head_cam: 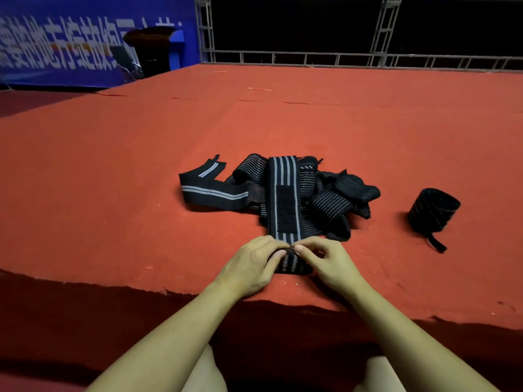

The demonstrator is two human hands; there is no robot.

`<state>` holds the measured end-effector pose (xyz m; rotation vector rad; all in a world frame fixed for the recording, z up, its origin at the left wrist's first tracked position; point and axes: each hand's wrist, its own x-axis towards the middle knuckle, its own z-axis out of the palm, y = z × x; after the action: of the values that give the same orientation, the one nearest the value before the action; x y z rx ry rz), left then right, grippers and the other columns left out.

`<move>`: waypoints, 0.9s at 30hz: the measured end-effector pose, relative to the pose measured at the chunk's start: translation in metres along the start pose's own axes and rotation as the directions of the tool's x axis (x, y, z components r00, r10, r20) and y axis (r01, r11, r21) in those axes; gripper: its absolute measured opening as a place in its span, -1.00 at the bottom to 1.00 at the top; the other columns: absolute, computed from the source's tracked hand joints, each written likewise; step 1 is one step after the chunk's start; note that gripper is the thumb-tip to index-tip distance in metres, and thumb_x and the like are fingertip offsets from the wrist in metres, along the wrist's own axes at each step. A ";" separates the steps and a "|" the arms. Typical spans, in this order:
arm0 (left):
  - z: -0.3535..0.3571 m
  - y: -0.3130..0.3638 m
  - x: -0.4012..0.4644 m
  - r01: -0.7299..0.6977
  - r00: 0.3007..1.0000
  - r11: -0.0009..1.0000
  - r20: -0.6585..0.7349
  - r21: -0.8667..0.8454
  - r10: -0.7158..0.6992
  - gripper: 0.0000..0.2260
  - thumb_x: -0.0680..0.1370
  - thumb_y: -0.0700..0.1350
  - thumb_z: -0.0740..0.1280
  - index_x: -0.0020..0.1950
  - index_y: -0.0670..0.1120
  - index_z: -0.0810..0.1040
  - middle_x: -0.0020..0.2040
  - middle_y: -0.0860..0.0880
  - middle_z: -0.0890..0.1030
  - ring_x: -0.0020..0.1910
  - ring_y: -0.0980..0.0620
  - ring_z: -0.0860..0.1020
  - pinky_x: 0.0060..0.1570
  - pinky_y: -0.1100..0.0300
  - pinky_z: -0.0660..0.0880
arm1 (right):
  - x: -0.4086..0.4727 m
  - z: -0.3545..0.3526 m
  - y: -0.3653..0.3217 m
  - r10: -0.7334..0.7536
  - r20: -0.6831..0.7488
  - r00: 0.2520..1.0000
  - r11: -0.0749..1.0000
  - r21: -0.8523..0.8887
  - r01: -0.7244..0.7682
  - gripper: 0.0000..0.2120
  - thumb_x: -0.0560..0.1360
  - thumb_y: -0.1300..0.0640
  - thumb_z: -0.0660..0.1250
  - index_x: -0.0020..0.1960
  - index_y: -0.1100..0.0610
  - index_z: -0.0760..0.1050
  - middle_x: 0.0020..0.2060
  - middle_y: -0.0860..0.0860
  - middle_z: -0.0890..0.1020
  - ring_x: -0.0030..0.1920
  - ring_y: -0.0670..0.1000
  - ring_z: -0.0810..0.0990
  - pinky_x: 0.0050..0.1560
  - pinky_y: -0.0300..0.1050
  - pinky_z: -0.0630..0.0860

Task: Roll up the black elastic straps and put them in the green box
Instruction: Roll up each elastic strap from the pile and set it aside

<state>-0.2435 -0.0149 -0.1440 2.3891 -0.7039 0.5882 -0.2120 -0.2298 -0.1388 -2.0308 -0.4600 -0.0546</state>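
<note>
- The loose strap pile (300, 190) lies on the carpeted platform (113, 171), near the centre of the view.
- One flat strap (284, 205) runs from the pile toward 6 o'clock, overlying the others.
- Its near end lies between the left hand (250, 264) and right hand (329, 263), both at 6 o'clock of the pile, near the platform's front edge.
- A rolled strap (433, 209) lies at 3 o'clock of the pile, apart from it.
- A truss frame (297, 56) stands at 12 o'clock, behind the platform.
</note>
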 end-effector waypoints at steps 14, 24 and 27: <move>-0.006 0.003 0.004 0.030 0.986 0.992 0.158 0.126 -0.050 -0.59 0.50 0.30 0.36 0.19 0.09 0.41 0.08 0.20 0.39 0.04 0.20 0.35 0.15 0.25 0.35 | -0.001 0.002 -0.002 -0.003 0.006 1.000 0.974 -0.226 0.004 -0.80 0.62 -0.07 0.35 -0.15 -0.05 0.57 -0.32 -0.04 0.63 -0.27 -0.08 0.57 -0.16 -0.07 0.48; -0.001 -0.001 0.006 0.081 0.984 0.991 0.148 0.110 -0.097 -0.62 0.60 0.31 0.22 0.19 0.06 0.50 0.08 0.18 0.45 0.07 0.19 0.39 0.20 0.18 0.40 | -0.006 -0.008 0.008 -0.153 0.109 0.982 0.914 -0.362 0.183 -0.62 0.63 -0.29 0.10 0.06 -0.14 0.63 0.00 -0.20 0.43 0.11 -0.13 0.45 0.18 -0.28 0.36; 0.000 -0.002 0.007 0.122 0.978 0.989 0.162 0.087 -0.135 -0.60 0.63 0.32 0.14 0.22 0.07 0.52 0.09 0.18 0.46 0.10 0.17 0.42 0.22 0.13 0.42 | -0.010 -0.008 0.004 -0.183 0.133 0.974 0.903 -0.369 0.220 -0.54 0.60 -0.29 0.16 0.27 -0.05 0.60 0.07 -0.22 0.45 0.17 -0.13 0.45 0.24 -0.29 0.36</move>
<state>-0.2369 -0.0159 -0.1411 2.5547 -0.6003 0.3694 -0.2187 -0.2416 -0.1408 -2.3679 -0.7691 -0.1873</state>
